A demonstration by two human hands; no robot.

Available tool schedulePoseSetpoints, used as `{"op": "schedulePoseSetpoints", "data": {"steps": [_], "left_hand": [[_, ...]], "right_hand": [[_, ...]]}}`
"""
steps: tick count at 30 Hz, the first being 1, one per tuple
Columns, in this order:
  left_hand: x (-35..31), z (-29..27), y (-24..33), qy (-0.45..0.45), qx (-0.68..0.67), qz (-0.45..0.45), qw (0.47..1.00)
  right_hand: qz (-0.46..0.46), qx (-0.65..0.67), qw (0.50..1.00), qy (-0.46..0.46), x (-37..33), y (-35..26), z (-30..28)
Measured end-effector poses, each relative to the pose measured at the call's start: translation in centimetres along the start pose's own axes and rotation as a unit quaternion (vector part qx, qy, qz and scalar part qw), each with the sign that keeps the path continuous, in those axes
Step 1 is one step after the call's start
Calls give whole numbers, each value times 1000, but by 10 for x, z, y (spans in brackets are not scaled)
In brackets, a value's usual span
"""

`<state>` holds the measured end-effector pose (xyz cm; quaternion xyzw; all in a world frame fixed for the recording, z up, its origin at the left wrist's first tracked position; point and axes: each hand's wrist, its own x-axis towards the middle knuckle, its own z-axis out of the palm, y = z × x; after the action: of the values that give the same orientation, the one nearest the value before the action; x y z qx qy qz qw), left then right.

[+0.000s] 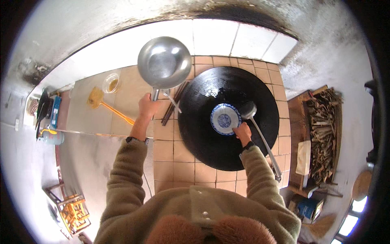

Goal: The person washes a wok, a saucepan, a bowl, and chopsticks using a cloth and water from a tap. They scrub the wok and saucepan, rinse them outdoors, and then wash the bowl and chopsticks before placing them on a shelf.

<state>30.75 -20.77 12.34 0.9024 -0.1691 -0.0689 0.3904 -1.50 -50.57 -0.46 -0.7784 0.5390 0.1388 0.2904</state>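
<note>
My left hand point(148, 106) is closed round the handle of a steel ladle-like scoop point(164, 63), a wide round bowl raised above the back of the counter. My right hand point(243, 132) pinches the rim of a blue-and-white patterned bowl point(224, 118). That bowl is over the middle of a large black wok point(199, 142) set into the tiled stove; whether it touches the wok I cannot tell. Beside it, a long-handled metal ladle point(264, 136) leans in the wok, its handle crossing the rim toward the lower right.
Left of the wok lie dark chopsticks point(167, 118) and a pale spoon point(175, 103). A small clear bowl point(111, 83) and an orange-handled fly swatter point(115, 112) rest on the left counter. Firewood point(325, 130) fills a rack at right. A wooden chair point(74, 213) stands lower left.
</note>
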Motion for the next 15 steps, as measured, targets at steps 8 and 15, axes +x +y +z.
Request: {"op": "schedulePoseSetpoints", "data": {"steps": [8, 15], "left_hand": [[13, -43, -111, -78, -185, -256, 946], [0, -41, -160, -99, -210, -302, 924]], "right_hand": [[0, 110, 993, -52, 28, 12, 17], [4, 216, 976, 9, 35, 28, 13]]}}
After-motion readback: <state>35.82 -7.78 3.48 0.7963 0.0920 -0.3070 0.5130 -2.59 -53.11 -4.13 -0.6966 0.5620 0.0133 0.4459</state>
